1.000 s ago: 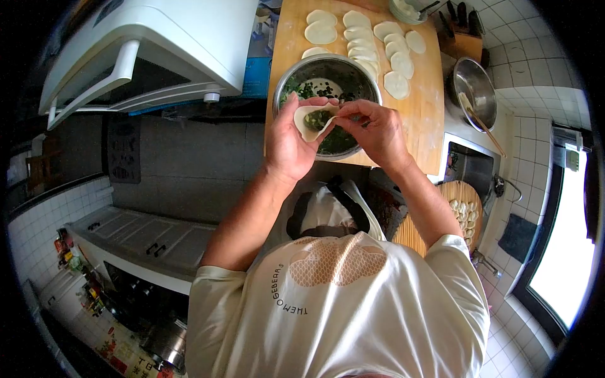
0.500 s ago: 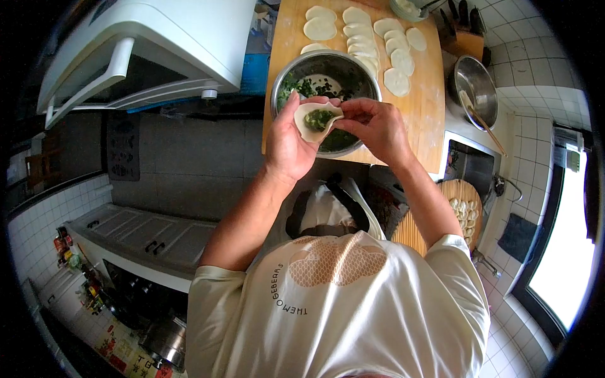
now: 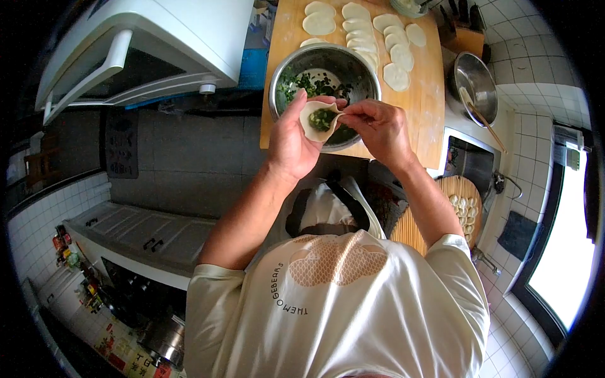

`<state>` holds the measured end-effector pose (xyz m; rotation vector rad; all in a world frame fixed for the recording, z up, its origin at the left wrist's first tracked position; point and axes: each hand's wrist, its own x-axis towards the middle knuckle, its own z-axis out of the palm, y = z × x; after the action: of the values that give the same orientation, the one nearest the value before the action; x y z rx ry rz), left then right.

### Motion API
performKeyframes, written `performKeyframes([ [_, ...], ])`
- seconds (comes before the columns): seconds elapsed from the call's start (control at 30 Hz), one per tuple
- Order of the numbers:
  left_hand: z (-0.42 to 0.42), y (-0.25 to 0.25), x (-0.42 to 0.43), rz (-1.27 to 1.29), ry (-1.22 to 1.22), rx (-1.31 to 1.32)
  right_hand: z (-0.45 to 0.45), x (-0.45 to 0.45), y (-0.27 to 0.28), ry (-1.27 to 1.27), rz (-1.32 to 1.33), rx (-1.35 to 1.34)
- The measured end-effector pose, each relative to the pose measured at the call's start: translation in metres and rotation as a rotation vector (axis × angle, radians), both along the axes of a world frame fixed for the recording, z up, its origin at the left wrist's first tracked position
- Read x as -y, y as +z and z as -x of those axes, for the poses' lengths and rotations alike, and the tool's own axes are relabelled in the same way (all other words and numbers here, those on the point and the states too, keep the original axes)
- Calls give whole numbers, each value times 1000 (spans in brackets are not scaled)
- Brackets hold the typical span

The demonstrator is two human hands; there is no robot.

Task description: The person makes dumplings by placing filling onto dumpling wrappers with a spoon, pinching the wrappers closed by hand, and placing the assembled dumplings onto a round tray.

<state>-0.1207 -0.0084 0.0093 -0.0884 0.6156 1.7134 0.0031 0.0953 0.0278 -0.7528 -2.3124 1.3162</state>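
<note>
A round dough wrapper (image 3: 310, 128) with green filling (image 3: 322, 119) in its middle rests in my left hand (image 3: 293, 140), whose fingers curl behind it and whose thumb stands along its left side. The fingers of my right hand (image 3: 382, 129) pinch the wrapper's right edge, which is gathered there. Both hands are over the near part of a steel bowl (image 3: 275, 82) that holds chopped greens (image 3: 317, 84). Several flat wrappers (image 3: 361, 35) lie in overlapping rows on the wooden board (image 3: 428, 113) beyond the bowl.
To the right are a steel bowl (image 3: 465, 70) with a wooden utensil (image 3: 483, 120), a sink (image 3: 469, 157) and a round woven tray (image 3: 413, 230) with several finished dumplings (image 3: 464, 211). A knife block (image 3: 462, 43) stands at the back right. A white appliance (image 3: 183, 38) is at the upper left.
The wrapper's right edge looks more gathered between my right fingers. Bowl and board have shifted slightly upward in view, and the wrapper sits slightly farther right.
</note>
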Motion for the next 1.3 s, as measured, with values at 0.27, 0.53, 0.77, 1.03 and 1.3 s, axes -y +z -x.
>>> performKeyframes([
  [0.27,3,3,2,-13,-9,4,1,2,16,22,-113,-79],
  [0.53,-2,4,3,-13,-53,-1,4,-10,19,212,-317,-119],
  [0.77,-2,2,7,-40,-106,-27,2,-11,14,197,-246,-71],
  [1.03,-1,9,6,3,-112,-48,0,-4,17,147,-149,-67],
  [1.3,-4,12,6,23,-154,-91,-1,-3,20,109,-81,-57],
])
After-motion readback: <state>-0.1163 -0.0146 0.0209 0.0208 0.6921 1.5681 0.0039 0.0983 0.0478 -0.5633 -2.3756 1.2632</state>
